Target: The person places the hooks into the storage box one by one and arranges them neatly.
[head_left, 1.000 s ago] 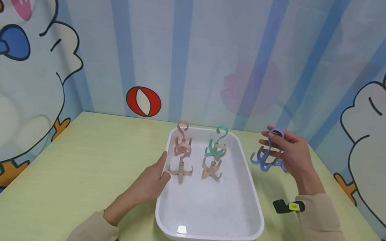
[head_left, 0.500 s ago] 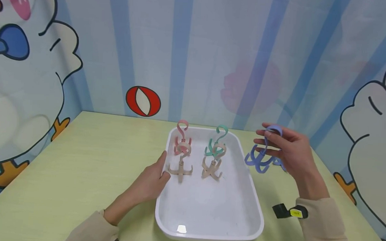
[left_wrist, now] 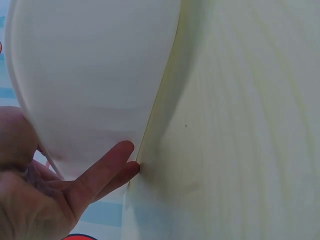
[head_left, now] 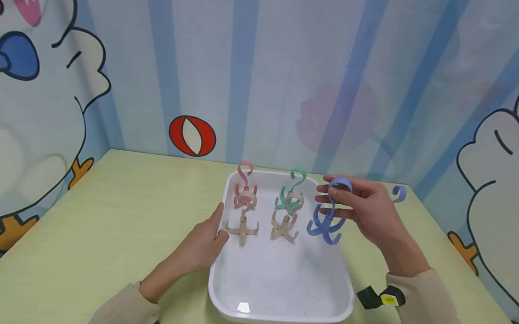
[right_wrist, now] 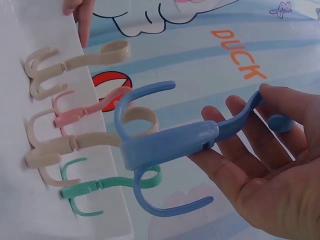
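Note:
My right hand (head_left: 368, 208) pinches a blue multi-pronged hanging hook (right_wrist: 170, 145) near its curved top, thumb against fingers. Its prongs hang above the right rim of a white tray (head_left: 280, 283). My left hand (head_left: 201, 241) holds the tray's left rim; in the left wrist view its fingers (left_wrist: 102, 170) lie along the outer wall. Inside the tray stand similar hooks: a pink one (head_left: 246, 188) and a green one (head_left: 292, 197) at the far end, and two beige hooks, left (head_left: 243, 226) and right (head_left: 284, 227), in front of them.
Another blue hook (head_left: 399, 193) stands on the table right of the tray, mostly hidden behind my right hand. The pale yellow-green table (head_left: 154, 191) extends to both sides. A printed cartoon backdrop (head_left: 271, 85) rises behind and beside it.
My right hand has moved left with the blue hook, from beside the tray to above its right edge. The other blue hook's top now shows behind the hand. My left hand stays put.

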Motion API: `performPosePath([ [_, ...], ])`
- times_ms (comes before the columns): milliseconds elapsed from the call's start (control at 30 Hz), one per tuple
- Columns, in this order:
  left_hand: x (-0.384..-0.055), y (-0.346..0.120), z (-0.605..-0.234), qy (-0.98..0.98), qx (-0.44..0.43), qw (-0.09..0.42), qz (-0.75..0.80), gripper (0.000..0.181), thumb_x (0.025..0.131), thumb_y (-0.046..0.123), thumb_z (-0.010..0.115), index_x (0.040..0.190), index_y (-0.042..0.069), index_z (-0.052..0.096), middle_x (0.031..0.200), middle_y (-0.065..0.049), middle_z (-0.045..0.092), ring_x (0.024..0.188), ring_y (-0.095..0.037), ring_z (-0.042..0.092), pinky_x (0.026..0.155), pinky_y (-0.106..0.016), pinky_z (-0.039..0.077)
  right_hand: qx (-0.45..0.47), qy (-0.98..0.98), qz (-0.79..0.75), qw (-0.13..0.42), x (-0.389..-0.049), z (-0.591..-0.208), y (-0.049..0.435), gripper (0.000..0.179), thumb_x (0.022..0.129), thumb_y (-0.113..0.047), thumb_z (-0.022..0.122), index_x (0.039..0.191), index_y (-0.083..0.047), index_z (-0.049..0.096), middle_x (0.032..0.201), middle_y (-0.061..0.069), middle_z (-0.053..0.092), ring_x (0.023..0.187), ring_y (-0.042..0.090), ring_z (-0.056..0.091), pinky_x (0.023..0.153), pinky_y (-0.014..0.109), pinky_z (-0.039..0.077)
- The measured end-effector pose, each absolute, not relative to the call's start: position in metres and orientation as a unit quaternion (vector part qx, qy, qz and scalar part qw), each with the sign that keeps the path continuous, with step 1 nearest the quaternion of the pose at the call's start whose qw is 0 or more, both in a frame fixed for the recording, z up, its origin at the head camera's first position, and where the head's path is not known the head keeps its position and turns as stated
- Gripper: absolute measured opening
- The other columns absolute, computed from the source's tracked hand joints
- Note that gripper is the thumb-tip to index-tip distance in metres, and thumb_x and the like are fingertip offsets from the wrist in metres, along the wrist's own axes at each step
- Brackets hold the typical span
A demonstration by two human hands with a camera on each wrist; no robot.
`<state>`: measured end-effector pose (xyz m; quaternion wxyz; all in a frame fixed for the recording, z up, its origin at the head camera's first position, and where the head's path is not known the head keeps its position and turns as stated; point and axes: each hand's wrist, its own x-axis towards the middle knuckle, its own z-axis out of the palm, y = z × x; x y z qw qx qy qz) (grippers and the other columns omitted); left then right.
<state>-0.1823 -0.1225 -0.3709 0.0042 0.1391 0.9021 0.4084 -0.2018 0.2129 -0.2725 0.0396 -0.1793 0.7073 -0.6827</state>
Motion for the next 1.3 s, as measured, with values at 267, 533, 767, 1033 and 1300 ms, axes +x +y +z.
performPosePath([
  [267,-0.184,-0.123,-0.371,0.903,0.141,-0.003,0.406,0.072,0.102,0.009,0.043,0.165,-0.010,0.015,0.154,-0.036,0.049,0.087,-0.026,0.068,0.063,-0.031,0.055,-0.207,0.717,-0.661,0.077,-0.200,-0.276,0.193,0.026,0.103,-0.005,0.064,0.123,-0.015,0.077,0.116,0.003,0.080,0.108,0.020,0.078,0.091,0.042,0.063],
  [533,-0.184,-0.122,-0.370,0.907,0.136,0.000,0.399,0.071,0.102,0.010,0.044,0.165,-0.010,0.016,0.156,-0.035,0.047,0.090,-0.028,0.068,0.064,-0.031,0.056,-0.218,0.724,-0.648,0.096,-0.199,-0.277,0.177,0.031,0.103,-0.005,0.064,0.132,0.006,0.068,0.115,0.004,0.081,0.107,0.026,0.078,0.092,0.040,0.062],
  [767,-0.184,-0.123,-0.371,0.906,0.138,-0.002,0.401,0.071,0.102,0.009,0.044,0.165,-0.010,0.015,0.156,-0.036,0.047,0.087,-0.026,0.067,0.063,-0.030,0.055,-0.227,0.723,-0.643,0.111,-0.201,-0.281,0.164,0.031,0.102,-0.004,0.065,0.131,0.006,0.069,0.115,0.007,0.080,0.105,0.022,0.078,0.090,0.040,0.063],
  [1033,-0.183,-0.122,-0.371,0.902,0.137,0.003,0.409,0.072,0.103,0.009,0.044,0.165,-0.009,0.014,0.154,-0.036,0.049,0.085,-0.026,0.068,0.060,-0.029,0.054,-0.230,0.735,-0.624,0.131,-0.200,-0.288,0.151,0.039,0.102,-0.006,0.066,0.137,0.010,0.063,0.122,0.017,0.077,0.108,0.022,0.077,0.094,0.043,0.062],
  [1300,-0.182,-0.121,-0.372,0.902,0.135,0.000,0.410,0.071,0.103,0.008,0.045,0.165,-0.009,0.015,0.152,-0.036,0.051,0.085,-0.026,0.068,0.060,-0.030,0.055,-0.238,0.753,-0.599,0.136,-0.204,-0.291,0.139,0.039,0.102,-0.008,0.067,0.138,0.007,0.065,0.129,0.024,0.073,0.112,0.026,0.077,0.094,0.044,0.062],
])
